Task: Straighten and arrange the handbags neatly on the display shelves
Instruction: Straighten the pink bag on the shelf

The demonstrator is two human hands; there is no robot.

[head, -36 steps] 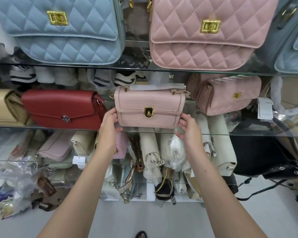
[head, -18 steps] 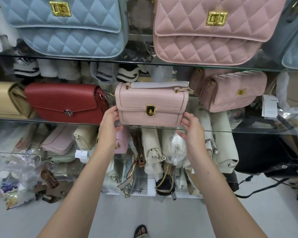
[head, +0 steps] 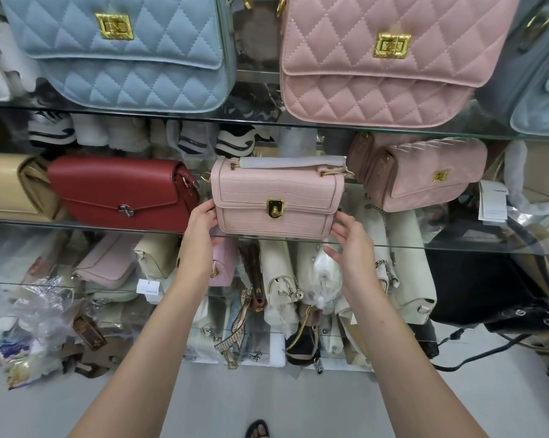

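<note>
The pink handbag seems light and stiff (my judgement); the left hand pinches one lower corner, and the right hand touches the other with straight fingers.

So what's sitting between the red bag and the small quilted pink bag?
A pale pink handbag with a gold clasp stands between the red bag and the small quilted pink bag. The head view shows it.

Crumpled clear plastic bags lie heaped by the left edge of the grey floor. A black cable trails across the floor towards its right edge.
</note>
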